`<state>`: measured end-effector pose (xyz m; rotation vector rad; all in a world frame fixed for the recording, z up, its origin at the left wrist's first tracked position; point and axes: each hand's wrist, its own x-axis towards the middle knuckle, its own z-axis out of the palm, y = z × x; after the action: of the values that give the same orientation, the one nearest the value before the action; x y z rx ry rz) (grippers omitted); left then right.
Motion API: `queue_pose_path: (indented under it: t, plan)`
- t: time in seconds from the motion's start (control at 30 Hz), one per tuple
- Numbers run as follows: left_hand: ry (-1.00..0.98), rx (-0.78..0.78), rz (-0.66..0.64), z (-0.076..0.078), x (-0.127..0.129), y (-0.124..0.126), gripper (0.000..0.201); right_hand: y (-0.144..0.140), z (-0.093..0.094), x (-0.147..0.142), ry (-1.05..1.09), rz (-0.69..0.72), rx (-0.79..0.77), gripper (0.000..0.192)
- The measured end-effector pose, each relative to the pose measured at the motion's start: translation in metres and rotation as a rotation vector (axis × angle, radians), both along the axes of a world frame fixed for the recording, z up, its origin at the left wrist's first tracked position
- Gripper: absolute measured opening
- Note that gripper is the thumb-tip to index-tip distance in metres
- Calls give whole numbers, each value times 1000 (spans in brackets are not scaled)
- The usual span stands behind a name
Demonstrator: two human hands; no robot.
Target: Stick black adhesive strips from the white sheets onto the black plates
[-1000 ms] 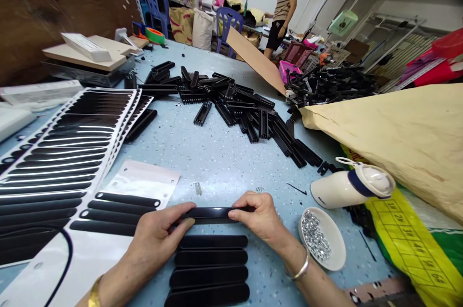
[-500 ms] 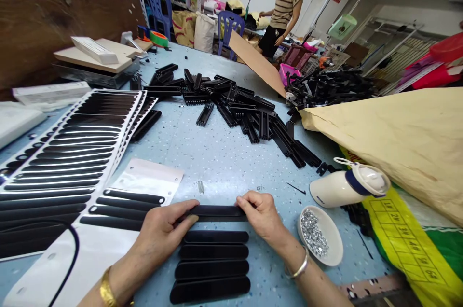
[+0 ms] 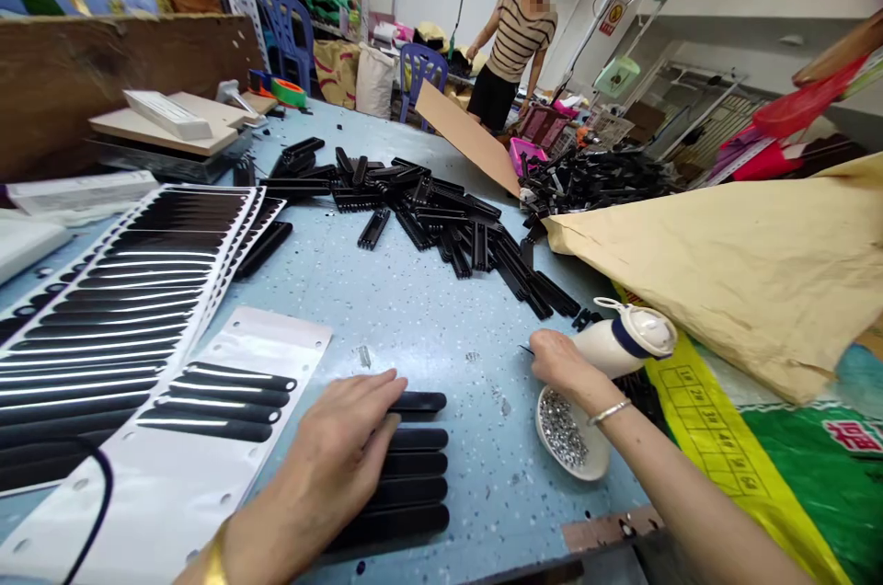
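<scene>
I read the step in hand as laying out the row of black strips (image 3: 418,465) at 6 o'clock on the desk (image 3: 428,309). My left hand (image 3: 345,438) lies flat across the row's left ends, fingers (image 3: 376,387) stretched out and pressing down, not gripping anything. The topmost strip (image 3: 422,402) shows just past the fingertips, and the rest of the row runs on under and below the palm.

My right hand (image 3: 562,364) is away from the row, at about 4 o'clock. It hovers over the rim of the small white dish (image 3: 600,465) of silver bits and lies against the base of the white bottle (image 3: 621,341), which is on its side. Those fingers are curled in. A thin dark sliver pokes out at their tips, but I cannot tell whether they pinch it.

By my judgement, a next move calls for a fine pinch on the right side and a steady left palm so the row does not slide.

The backing sheet (image 3: 207,438) with more strips lies at 8 o'clock, just beside the left wrist. A heap of black comb pieces (image 3: 441,212) lies at 12 o'clock, well apart.
</scene>
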<state>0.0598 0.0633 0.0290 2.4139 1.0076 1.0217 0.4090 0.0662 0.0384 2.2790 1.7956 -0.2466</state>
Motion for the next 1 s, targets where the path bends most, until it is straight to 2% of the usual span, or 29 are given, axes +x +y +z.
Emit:
queue_pose_path:
  t: [0.1, 0.23, 0.33, 0.5, 0.6, 0.8, 1.0]
  plan:
    - [66, -6, -60, -4, 26, 6, 29, 6, -3, 1, -38, 6, -31, 28]
    - [233, -144, -166, -11, 44, 14, 22, 10, -4, -3, -63, 28, -27, 15]
    - [303, -190, -193, -13, 42, 17, 22, 9, -6, -11, -50, 78, 1, 16]
    - [226, -234, -200, -11, 30, 20, 24, 5, -10, -8, -7, 168, 36, 19]
    - [177, -259, -196, -12, 26, 21, 24, 7, -17, 2, -28, 161, 31, 17]
    - [187, -206, -168, -18, 26, 18, 23, 20, -36, 12, -50, 148, 33, 23]
    - [216, -209, -189, -20, 26, 17, 26, 13, -24, 24, -10, 163, 7, 11]
